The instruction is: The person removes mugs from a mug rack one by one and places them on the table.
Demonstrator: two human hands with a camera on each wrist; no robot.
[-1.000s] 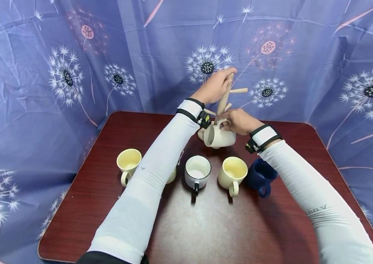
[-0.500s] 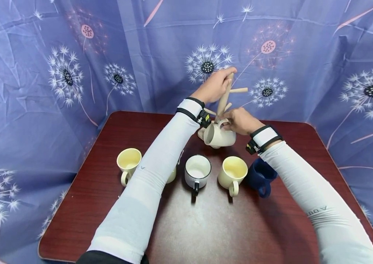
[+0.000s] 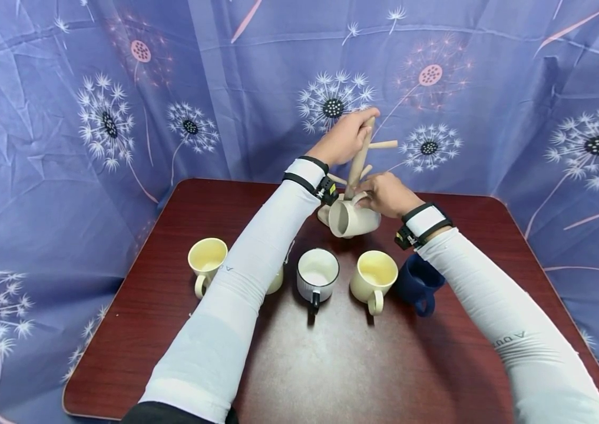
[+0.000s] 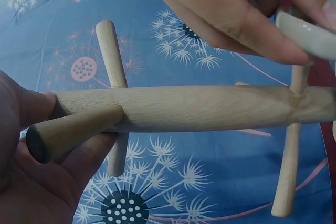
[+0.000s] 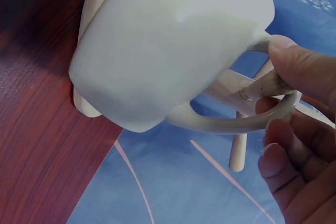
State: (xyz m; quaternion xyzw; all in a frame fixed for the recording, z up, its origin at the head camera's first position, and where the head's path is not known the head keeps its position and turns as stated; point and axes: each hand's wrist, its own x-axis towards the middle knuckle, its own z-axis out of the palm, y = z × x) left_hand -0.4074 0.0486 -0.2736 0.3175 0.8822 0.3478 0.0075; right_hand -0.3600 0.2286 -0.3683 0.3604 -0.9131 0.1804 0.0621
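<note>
A wooden mug tree (image 3: pixel 358 167) with several pegs stands at the back of the table. My left hand (image 3: pixel 349 138) grips its post near the top; in the left wrist view thumb and fingers wrap the post (image 4: pixel 210 107) beside an upper peg. A cream mug (image 3: pixel 356 220) lies on its side in the air by the lower pegs, its mouth facing left. My right hand (image 3: pixel 388 194) pinches the mug's handle (image 5: pixel 226 124) between thumb and fingers. In the right wrist view a peg (image 5: pixel 268 85) shows within the handle loop. The mug hides part of the tree's base (image 5: pixel 86 100).
In front stand a yellow mug (image 3: pixel 207 257), a white mug with black rim (image 3: pixel 317 277), another yellow mug (image 3: pixel 373 280) and a navy mug (image 3: pixel 420 284). My left sleeve mostly hides one more pale mug (image 3: pixel 275 282). A patterned curtain (image 3: pixel 257 70) hangs behind the dark red table (image 3: pixel 320 365).
The cream mug has shifted slightly to the right and turned a little in my right hand. My left hand keeps its hold on the mug tree.
</note>
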